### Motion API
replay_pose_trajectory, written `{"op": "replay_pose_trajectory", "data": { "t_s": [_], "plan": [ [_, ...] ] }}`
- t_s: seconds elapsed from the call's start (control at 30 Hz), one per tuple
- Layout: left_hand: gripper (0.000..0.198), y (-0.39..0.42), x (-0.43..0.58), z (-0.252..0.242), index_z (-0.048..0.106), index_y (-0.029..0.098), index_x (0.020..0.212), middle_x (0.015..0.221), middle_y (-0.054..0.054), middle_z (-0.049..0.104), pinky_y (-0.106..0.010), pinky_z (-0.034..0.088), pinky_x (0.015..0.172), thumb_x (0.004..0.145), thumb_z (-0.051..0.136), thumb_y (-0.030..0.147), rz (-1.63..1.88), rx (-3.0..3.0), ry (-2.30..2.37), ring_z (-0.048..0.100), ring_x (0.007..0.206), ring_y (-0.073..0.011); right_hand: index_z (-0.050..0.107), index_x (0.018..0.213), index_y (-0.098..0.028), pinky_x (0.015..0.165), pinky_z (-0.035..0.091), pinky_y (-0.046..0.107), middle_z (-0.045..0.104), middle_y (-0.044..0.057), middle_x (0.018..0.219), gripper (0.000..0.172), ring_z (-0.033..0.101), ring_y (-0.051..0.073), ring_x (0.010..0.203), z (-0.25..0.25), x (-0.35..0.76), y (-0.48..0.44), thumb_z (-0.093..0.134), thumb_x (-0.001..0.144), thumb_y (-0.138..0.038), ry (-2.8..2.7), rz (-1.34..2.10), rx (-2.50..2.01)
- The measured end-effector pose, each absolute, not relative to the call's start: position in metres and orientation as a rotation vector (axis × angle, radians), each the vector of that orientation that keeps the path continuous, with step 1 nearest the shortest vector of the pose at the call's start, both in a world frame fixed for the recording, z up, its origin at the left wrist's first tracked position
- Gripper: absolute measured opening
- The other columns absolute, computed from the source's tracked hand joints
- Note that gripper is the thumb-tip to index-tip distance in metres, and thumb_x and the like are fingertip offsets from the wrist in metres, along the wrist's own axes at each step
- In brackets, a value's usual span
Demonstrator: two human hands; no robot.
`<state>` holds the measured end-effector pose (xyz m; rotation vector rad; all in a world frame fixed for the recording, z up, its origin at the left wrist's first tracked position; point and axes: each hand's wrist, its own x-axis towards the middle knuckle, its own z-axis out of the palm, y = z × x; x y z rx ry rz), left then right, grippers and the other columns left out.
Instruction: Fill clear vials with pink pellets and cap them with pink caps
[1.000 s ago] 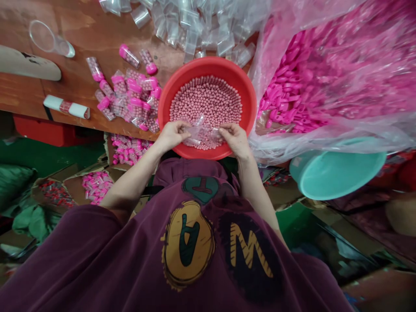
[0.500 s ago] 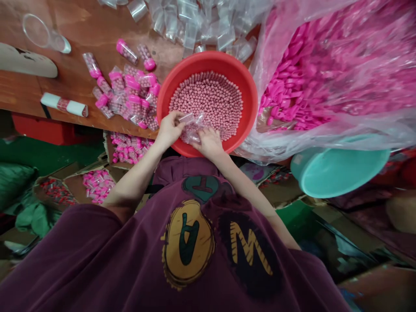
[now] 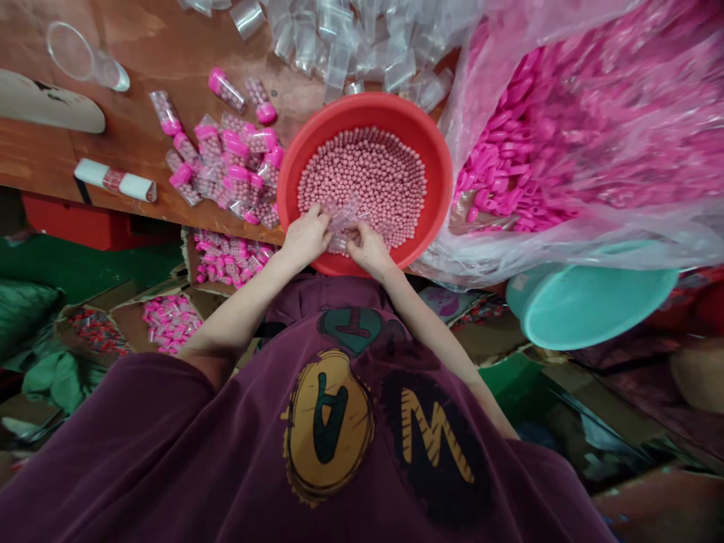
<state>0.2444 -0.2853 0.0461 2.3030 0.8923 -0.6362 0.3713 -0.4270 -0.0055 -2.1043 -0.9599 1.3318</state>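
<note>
Pink beads (image 3: 367, 170) fill much of a red basin (image 3: 438, 177) in front of me. Several clear plastic tubes (image 3: 342, 223) lie over the beads at the basin's near side, between my hands. My left hand (image 3: 307, 237) reaches over the near left rim, its fingers closed on the left end of a tube. From the right, my right hand (image 3: 369, 249) pinches a tube between thumb and fingers. The tubes overlap and look see-through, so how many beads are inside cannot be made out.
Bead-filled tubes with pink caps (image 3: 234, 166) lie left of the basin. Empty clear tubes (image 3: 339, 45) are heaped behind it. A plastic bag of pink caps (image 3: 509, 173) stands right, above a turquoise basin (image 3: 599, 302). Boxes of filled tubes (image 3: 229, 260) sit below the table edge.
My right hand has gone from fingers spread over the tubes to a pinch. My left hand has shifted slightly right and down. The whole view has moved a little.
</note>
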Motion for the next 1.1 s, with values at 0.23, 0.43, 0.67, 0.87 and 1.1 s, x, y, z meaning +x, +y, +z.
{"op": "replay_pose_trajectory", "data": {
  "t_s": [0.23, 0.43, 0.67, 0.87, 1.1],
  "plan": [
    [0.01, -0.288, 0.25, 0.026, 0.077, 0.016, 0.096, 0.116, -0.013, 0.066, -0.038, 0.06, 0.089, 0.093, 0.068, 0.02, -0.48, 2.222, 1.003, 0.075, 0.098, -0.0277, 0.06, 0.152, -0.02, 0.108, 0.054, 0.055, 0.064, 0.021, 0.142, 0.052, 0.067, 0.036, 0.121, 0.009, 0.377, -0.409, 0.046, 0.102, -0.018, -1.342, 1.061, -2.28],
    [0.003, -0.278, 0.254, 0.029, 0.075, 0.017, 0.084, 0.102, -0.01, 0.072, -0.038, 0.059, 0.089, 0.084, 0.073, 0.017, -0.359, 2.044, 1.018, 0.071, 0.092, -0.0254, 0.072, 0.122, -0.016, 0.101, 0.058, 0.048, 0.073, 0.017, 0.122, 0.027, 0.069, 0.03, 0.109, 0.005, 0.392, -0.406, 0.064, 0.098, -0.026, -1.195, 1.198, -2.071],
    [0.021, -0.268, 0.267, 0.034, 0.076, 0.014, 0.106, 0.074, 0.0, 0.071, -0.027, 0.055, 0.068, 0.089, 0.067, 0.021, 0.029, 1.273, 1.023, 0.063, 0.061, -0.0124, 0.073, 0.108, -0.021, 0.078, 0.059, 0.032, 0.071, -0.002, 0.081, 0.046, 0.066, 0.014, 0.073, -0.001, 0.403, -0.418, 0.081, 0.083, -0.059, -0.17, 1.236, -1.587],
    [0.046, -0.28, 0.273, 0.036, 0.071, 0.014, 0.13, 0.111, -0.009, 0.078, -0.034, 0.061, 0.089, 0.086, 0.058, 0.007, 0.103, 1.629, 1.018, 0.072, 0.088, -0.0164, 0.07, 0.109, -0.024, 0.071, 0.057, 0.029, 0.069, -0.003, 0.085, 0.051, 0.062, 0.011, 0.066, 0.005, 0.401, -0.415, 0.082, 0.079, -0.063, -0.043, 1.12, -1.584],
    [0.045, -0.288, 0.273, 0.043, 0.07, 0.01, 0.138, 0.14, -0.018, 0.072, -0.05, 0.05, 0.121, 0.094, 0.061, 0.011, -0.202, 2.227, 0.611, 0.064, 0.131, -0.0322, 0.065, 0.108, -0.023, 0.069, 0.057, 0.029, 0.069, 0.0, 0.089, 0.059, 0.061, 0.013, 0.071, 0.003, 0.393, -0.413, 0.072, 0.082, -0.076, -0.229, 1.175, -1.678]
  ]
}}
